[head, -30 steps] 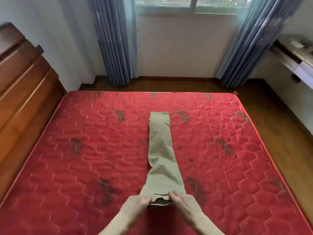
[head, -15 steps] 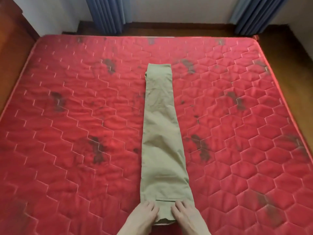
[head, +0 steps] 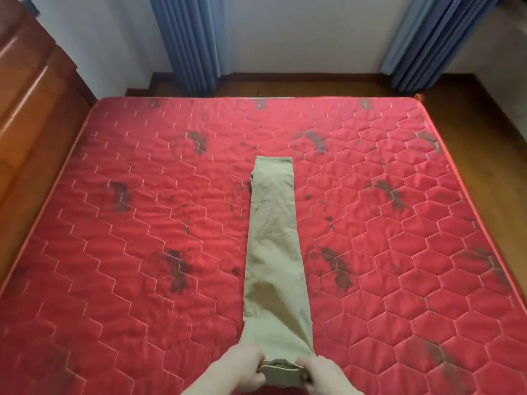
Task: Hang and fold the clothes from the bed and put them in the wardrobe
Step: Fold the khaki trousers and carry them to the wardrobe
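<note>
the trousers (head: 272, 252) lie in a long strip on the bed (head: 114, 252), running straight away from the person; left hand (head: 247, 367) and right hand (head: 320, 373) each grip a side of the near end, equally close

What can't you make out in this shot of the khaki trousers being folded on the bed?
Head view only:
- Near end of the khaki trousers: covered by the left hand and right hand.
- Forearms: cut off by the bottom edge.
- Wardrobe: not identifiable.
- Window: above the top edge.
</note>
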`<action>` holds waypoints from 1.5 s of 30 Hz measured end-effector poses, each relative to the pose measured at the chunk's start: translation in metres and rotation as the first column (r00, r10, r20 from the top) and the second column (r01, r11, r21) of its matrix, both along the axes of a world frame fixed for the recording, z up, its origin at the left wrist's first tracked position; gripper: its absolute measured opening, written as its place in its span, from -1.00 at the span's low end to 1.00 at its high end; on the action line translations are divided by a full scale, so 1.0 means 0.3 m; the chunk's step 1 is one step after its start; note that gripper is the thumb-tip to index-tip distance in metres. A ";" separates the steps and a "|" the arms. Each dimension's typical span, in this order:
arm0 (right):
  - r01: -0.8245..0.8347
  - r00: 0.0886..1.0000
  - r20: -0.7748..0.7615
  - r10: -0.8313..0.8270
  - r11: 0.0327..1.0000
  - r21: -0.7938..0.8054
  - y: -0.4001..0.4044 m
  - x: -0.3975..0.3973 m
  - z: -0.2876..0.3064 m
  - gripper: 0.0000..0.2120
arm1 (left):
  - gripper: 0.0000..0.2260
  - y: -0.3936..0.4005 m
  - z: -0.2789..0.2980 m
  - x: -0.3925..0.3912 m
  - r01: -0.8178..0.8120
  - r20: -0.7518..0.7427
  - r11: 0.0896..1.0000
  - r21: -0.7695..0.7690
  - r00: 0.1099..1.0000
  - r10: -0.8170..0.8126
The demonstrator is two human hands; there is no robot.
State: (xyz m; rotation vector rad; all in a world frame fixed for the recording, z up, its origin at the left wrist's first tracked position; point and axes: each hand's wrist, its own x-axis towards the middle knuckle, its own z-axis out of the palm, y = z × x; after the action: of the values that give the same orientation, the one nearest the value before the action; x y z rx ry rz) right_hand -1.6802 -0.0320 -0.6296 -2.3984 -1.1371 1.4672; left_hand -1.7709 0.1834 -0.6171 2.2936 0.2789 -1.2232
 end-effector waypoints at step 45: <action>-0.439 0.796 0.561 0.225 0.854 0.280 -0.200 -0.042 -0.960 -0.31 | -0.32 -0.149 -0.979 -0.311 0.178 0.675 0.969 0.173 0.694 -0.248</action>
State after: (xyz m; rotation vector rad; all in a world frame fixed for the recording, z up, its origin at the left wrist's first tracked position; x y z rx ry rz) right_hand -1.6927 -0.0920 -0.9177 -2.4142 -1.8571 0.5348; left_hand -1.8641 0.1386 -0.9107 2.7364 -0.2239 -0.3502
